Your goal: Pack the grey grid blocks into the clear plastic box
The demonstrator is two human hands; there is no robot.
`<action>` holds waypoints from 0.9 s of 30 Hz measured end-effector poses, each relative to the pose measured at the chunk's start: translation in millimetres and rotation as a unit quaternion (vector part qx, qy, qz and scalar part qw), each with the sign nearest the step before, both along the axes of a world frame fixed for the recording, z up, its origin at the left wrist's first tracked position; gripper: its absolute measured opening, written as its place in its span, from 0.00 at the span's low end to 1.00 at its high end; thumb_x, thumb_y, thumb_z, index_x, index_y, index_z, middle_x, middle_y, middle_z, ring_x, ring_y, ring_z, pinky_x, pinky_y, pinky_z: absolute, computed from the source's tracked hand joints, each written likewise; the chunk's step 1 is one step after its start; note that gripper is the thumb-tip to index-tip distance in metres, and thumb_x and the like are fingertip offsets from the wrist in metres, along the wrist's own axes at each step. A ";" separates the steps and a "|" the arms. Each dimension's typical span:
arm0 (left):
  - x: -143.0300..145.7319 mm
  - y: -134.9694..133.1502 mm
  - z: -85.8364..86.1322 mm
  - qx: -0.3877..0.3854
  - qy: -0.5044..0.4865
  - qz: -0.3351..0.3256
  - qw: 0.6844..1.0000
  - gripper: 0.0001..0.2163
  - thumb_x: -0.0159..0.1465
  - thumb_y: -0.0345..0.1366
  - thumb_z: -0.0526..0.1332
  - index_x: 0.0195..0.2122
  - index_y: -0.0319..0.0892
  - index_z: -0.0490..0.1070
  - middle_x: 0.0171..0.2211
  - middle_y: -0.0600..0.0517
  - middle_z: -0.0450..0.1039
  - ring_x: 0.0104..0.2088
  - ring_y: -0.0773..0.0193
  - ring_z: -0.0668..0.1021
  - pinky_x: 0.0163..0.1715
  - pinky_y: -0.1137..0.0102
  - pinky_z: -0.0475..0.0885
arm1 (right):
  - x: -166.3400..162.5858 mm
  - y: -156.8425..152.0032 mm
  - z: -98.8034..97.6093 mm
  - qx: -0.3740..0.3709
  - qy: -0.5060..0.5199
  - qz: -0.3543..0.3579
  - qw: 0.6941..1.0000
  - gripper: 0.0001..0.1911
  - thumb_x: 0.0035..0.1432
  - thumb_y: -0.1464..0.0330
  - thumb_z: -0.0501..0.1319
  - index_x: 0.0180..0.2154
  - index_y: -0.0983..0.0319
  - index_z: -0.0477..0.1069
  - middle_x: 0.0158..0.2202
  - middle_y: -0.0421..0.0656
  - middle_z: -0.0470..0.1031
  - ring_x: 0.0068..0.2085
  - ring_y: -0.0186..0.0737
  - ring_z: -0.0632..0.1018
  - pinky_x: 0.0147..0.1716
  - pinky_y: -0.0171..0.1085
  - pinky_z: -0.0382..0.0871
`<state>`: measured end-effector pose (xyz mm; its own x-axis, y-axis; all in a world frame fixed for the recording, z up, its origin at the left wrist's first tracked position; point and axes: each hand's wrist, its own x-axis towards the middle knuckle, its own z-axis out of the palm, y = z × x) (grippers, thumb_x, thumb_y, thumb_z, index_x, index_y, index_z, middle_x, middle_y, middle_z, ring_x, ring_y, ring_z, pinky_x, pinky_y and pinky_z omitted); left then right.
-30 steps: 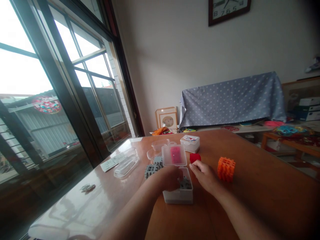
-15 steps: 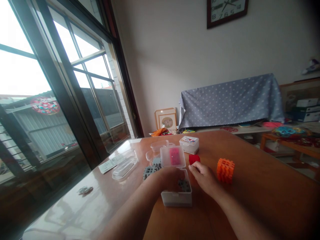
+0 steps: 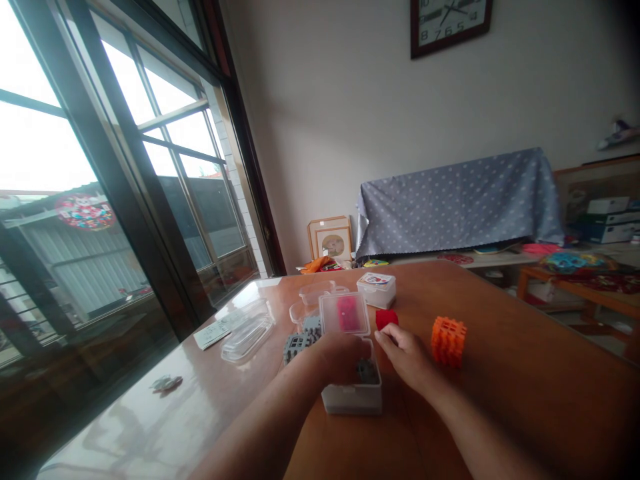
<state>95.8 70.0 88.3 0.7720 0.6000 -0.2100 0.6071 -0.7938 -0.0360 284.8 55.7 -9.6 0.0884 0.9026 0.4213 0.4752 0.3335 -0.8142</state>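
Box: a small clear plastic box (image 3: 351, 397) stands on the table (image 3: 510, 400), near its middle and straight in front of the person, between the two hands.
Lid: the hinged lid (image 3: 345, 313) stands open and upright at the far edge of the box, with a pink label on it.
Contents: grey pieces (image 3: 369, 371) lie inside the box, seen at its right side.
Left hand: the left hand (image 3: 340, 357) reaches down into the box from the left, fingers curled over the grey pieces; whether it pinches one cannot be told.
Right hand: the right hand (image 3: 407, 353) rests just beside the right wall of the box, fingers bent, tips near the far right corner; whether it grips anything cannot be told.
Hands together: apart, with the box between them.
Close by: a red piece (image 3: 387, 318) lies just beyond the right fingertips; an orange block cube (image 3: 449, 340) stands to the right of that hand.
Left of the box: loose grey blocks (image 3: 299, 341) lie on the table.
Farther off: a closed small box (image 3: 377, 289) with a printed top, and empty clear containers (image 3: 249, 328) toward the window.
Background: a dotted grey cloth (image 3: 460, 197) and a wall clock (image 3: 449, 23).
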 end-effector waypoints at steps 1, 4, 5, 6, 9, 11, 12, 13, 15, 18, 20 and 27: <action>-0.3 -0.4 0.0 0.001 -0.004 -0.001 1.000 0.21 0.55 0.36 0.69 0.51 0.47 0.75 0.49 0.45 0.79 0.44 0.49 0.81 0.43 0.60 0.75 | 0.1 -0.3 0.2 0.000 0.000 0.000 1.000 0.21 0.65 0.51 0.55 0.28 0.58 0.66 0.23 0.37 0.70 0.28 0.40 0.72 0.30 0.35 0.62; -2.2 -1.6 1.2 0.013 -0.029 0.003 0.999 0.20 0.55 0.32 0.67 0.51 0.47 0.75 0.51 0.46 0.77 0.46 0.50 0.80 0.44 0.62 0.74 | 0.7 -1.9 0.9 -0.002 0.004 0.000 1.000 0.20 0.66 0.51 0.55 0.29 0.58 0.66 0.23 0.36 0.69 0.28 0.39 0.72 0.30 0.35 0.61; -3.0 -1.8 2.1 0.018 -0.043 0.011 0.999 0.19 0.55 0.31 0.66 0.49 0.46 0.75 0.51 0.46 0.77 0.45 0.52 0.80 0.44 0.63 0.74 | 0.9 -2.5 1.2 -0.001 0.006 -0.001 1.000 0.20 0.66 0.51 0.55 0.29 0.58 0.67 0.23 0.36 0.68 0.28 0.39 0.71 0.30 0.35 0.61; -3.6 -1.8 3.2 0.018 -0.059 0.024 0.998 0.17 0.55 0.30 0.64 0.47 0.45 0.75 0.48 0.47 0.78 0.43 0.53 0.80 0.42 0.65 0.74 | 1.1 -3.0 1.5 -0.001 0.008 -0.003 1.000 0.20 0.66 0.51 0.55 0.29 0.58 0.67 0.23 0.36 0.67 0.28 0.39 0.71 0.30 0.34 0.61; -4.7 -1.0 6.7 -0.050 -0.114 0.062 0.990 0.11 0.57 0.28 0.60 0.40 0.43 0.75 0.38 0.50 0.79 0.37 0.60 0.78 0.36 0.70 0.71 | 1.0 -3.9 2.9 -0.004 0.012 -0.006 1.000 0.20 0.66 0.51 0.55 0.29 0.58 0.66 0.22 0.35 0.65 0.27 0.38 0.69 0.28 0.34 0.59; -5.3 -0.2 7.8 -0.153 -0.141 0.081 0.975 0.10 0.58 0.27 0.57 0.38 0.42 0.74 0.33 0.52 0.78 0.34 0.63 0.77 0.33 0.73 0.70 | 0.6 -3.9 3.5 -0.008 0.014 -0.005 1.000 0.21 0.66 0.50 0.55 0.28 0.58 0.66 0.22 0.35 0.65 0.27 0.37 0.68 0.27 0.34 0.58; -5.8 0.0 7.9 -0.207 -0.151 0.089 0.963 0.10 0.58 0.27 0.57 0.39 0.42 0.74 0.33 0.53 0.78 0.33 0.64 0.77 0.32 0.73 0.69 | 0.4 -3.8 3.7 -0.008 0.015 -0.006 1.000 0.21 0.66 0.50 0.55 0.28 0.58 0.65 0.22 0.35 0.65 0.27 0.37 0.68 0.27 0.34 0.58; -6.5 -0.2 7.6 -0.252 -0.156 0.097 0.950 0.10 0.58 0.27 0.56 0.39 0.41 0.73 0.32 0.53 0.77 0.32 0.65 0.77 0.31 0.74 0.69 | 0.3 -3.6 3.8 -0.009 0.016 -0.006 1.000 0.21 0.66 0.50 0.55 0.28 0.58 0.65 0.22 0.35 0.64 0.27 0.37 0.68 0.27 0.34 0.58; -8.2 -1.4 6.5 -0.303 -0.157 0.110 0.934 0.09 0.60 0.28 0.57 0.39 0.41 0.73 0.32 0.54 0.76 0.31 0.66 0.76 0.30 0.74 0.68 | 0.2 -3.1 3.5 -0.007 0.016 -0.008 1.000 0.21 0.65 0.51 0.55 0.27 0.58 0.65 0.21 0.35 0.63 0.27 0.37 0.67 0.27 0.34 0.58; -10.5 -5.1 5.5 -0.299 -0.145 0.104 0.937 0.05 0.62 0.34 0.59 0.34 0.40 0.73 0.30 0.53 0.74 0.30 0.66 0.73 0.31 0.72 0.68 | 0.8 -1.9 2.9 -0.006 0.017 -0.009 1.000 0.20 0.65 0.51 0.55 0.27 0.58 0.65 0.21 0.35 0.63 0.26 0.37 0.67 0.27 0.34 0.59; -11.2 -7.5 5.5 -0.283 -0.133 0.099 0.945 0.08 0.64 0.37 0.58 0.31 0.39 0.73 0.28 0.53 0.73 0.30 0.65 0.72 0.31 0.71 0.68 | 1.2 -0.9 2.7 -0.005 0.019 -0.008 1.000 0.20 0.65 0.51 0.55 0.27 0.57 0.65 0.21 0.35 0.63 0.26 0.37 0.67 0.28 0.34 0.59; -12.5 -10.7 7.4 -0.256 -0.142 0.091 0.952 0.11 0.67 0.40 0.58 0.36 0.39 0.76 0.31 0.52 0.75 0.32 0.64 0.73 0.34 0.71 0.68 | 0.7 -1.8 2.2 0.003 0.011 -0.011 1.000 0.20 0.66 0.52 0.55 0.28 0.57 0.64 0.22 0.35 0.64 0.27 0.38 0.68 0.29 0.35 0.60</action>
